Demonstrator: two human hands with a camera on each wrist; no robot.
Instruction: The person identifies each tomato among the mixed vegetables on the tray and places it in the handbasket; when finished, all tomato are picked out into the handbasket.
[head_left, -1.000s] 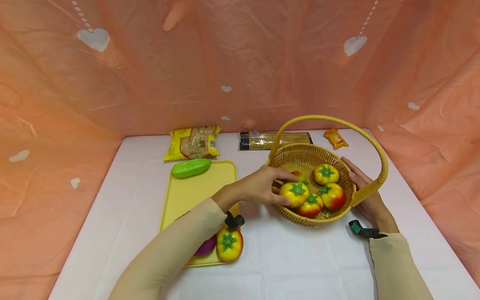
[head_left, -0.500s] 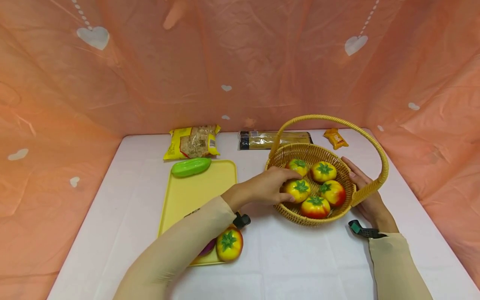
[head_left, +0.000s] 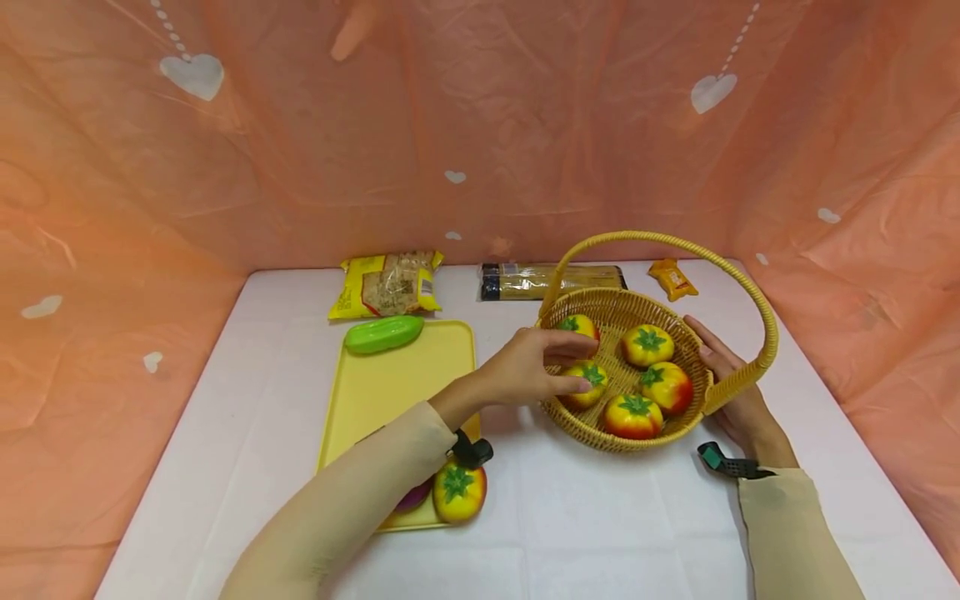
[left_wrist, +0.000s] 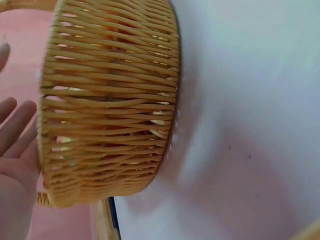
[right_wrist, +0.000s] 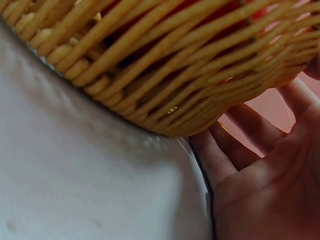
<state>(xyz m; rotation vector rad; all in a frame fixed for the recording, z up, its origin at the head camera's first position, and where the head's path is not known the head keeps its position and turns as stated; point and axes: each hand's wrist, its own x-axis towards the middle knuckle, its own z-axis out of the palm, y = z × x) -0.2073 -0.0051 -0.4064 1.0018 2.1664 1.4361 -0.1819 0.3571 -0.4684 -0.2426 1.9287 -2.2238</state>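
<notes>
In the head view a wicker basket (head_left: 611, 433) with a tall arched handle stands on the right of the table. Several yellow-red toy tomatoes (head_left: 648, 344) with green tops lie inside it. My left hand (head_left: 525, 367) reaches over the basket's left rim, fingers loosely bent and apart. Under its fingers is a left-side tomato (head_left: 588, 379), partly covered. Another tomato (head_left: 576, 327) lies just beyond that hand. My right hand (head_left: 738, 400) rests against the basket's right side. In the right wrist view, its fingers (right_wrist: 250, 125) extend along the wicker wall.
A yellow tray (head_left: 405, 371) at left bears a green toy cucumber (head_left: 385, 334), a tomato (head_left: 459, 492) and a purple toy eggplant (head_left: 414, 497), mostly hidden by my forearm. Behind lie a yellow food bag (head_left: 388, 285), a long clear packet (head_left: 555, 282) and a small orange packet (head_left: 672, 279).
The tomato under my left hand and the one beyond it have shifted left inside the basket. My left hand has drawn back slightly left with its fingers loosened. The right hand stays at the basket.
</notes>
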